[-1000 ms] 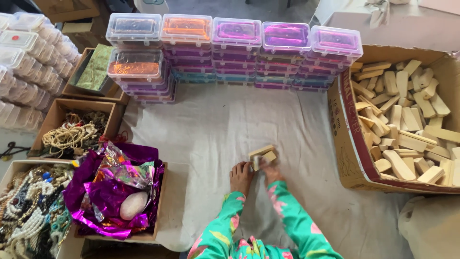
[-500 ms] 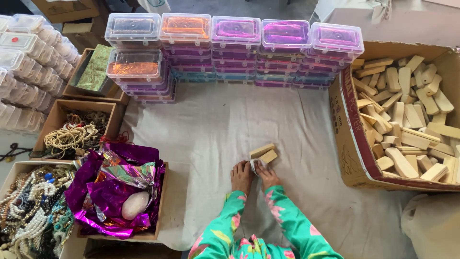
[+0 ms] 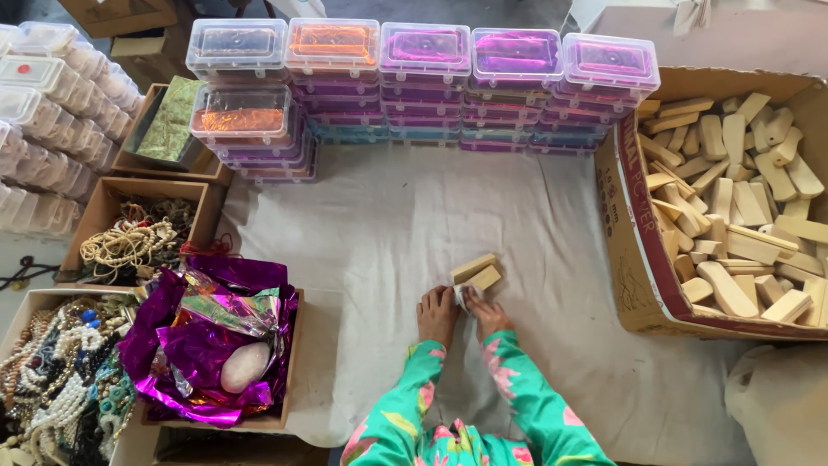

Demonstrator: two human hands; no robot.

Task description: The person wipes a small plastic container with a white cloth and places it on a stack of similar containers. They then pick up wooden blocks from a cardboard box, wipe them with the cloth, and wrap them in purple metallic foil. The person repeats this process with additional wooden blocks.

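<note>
Wooden blocks (image 3: 476,273), two pale pieces stacked at a slant, lie on the grey cloth (image 3: 388,224) just left of the big cardboard box (image 3: 634,259) that is heaped with similar wooden offcuts (image 3: 742,216). Both hands meet at the near end of the pair: the left hand (image 3: 437,316) rests flat on the cloth beside them, fingers loosely extended and holding nothing that can be made out, while the right hand (image 3: 486,313) has its fingers curled about a small whitish scrap (image 3: 463,296) pressed against the end of the blocks; how tightly it pinches cannot be told. To handle the pair well, it seems wise to keep the two pieces squared one upon the other and steady them from both sides, since the upper one could slide off. Farther left of the box sit a carton of shiny purple foil (image 3: 207,345) and trays of beads (image 3: 52,380), with stacked clear plastic cases (image 3: 423,78) beyond.
</note>
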